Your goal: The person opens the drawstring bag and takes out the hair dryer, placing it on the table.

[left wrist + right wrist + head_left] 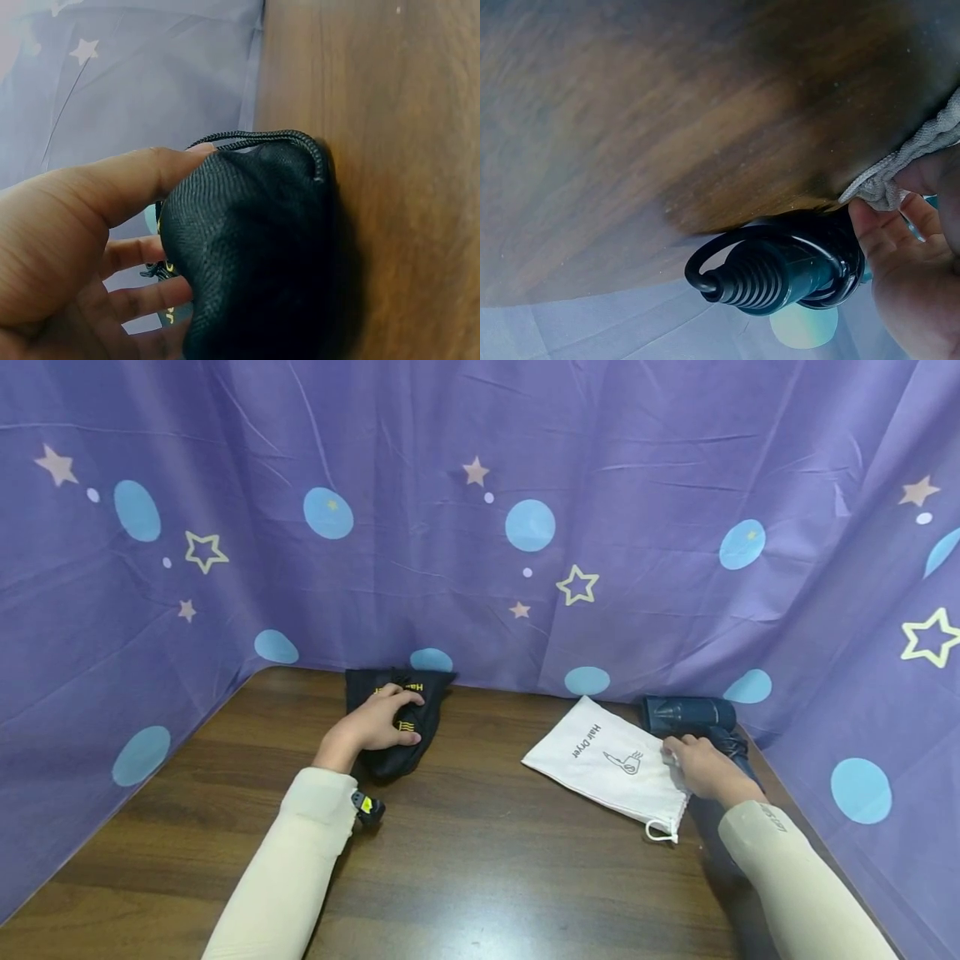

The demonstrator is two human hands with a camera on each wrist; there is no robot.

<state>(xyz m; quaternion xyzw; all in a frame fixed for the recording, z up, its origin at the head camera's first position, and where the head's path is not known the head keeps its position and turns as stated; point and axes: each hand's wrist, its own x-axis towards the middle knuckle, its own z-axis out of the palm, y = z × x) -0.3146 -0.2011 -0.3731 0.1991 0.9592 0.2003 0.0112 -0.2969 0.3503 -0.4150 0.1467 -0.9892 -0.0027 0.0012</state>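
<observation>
On the left, a bulky black drawstring bag (pixel 397 764) with yellow print lies by the curtain. My left hand (pixel 375 722) rests over it, thumb and fingers spread apart against the cloth. Its doubled cord (pixel 277 136) runs past the thumb tip in the left wrist view; what fills the bag is hidden. Toward the right, a flat white drawstring bag (pixel 585 760) printed "Hair Dryer" lies on the table. The right hand (pixel 705 768) pinches its right edge between thumb and fingers. Just behind that hand is a dark blue hair dryer (pixel 678 714), with its cord (pixel 705 262) looped about the handle.
A brown wooden table (pixel 465 860) lies under everything. Purple curtains (pixel 450 527) with stars and blue dots enclose its back and both sides. The white bag's drawstring loop (pixel 660 833) hangs from its near corner.
</observation>
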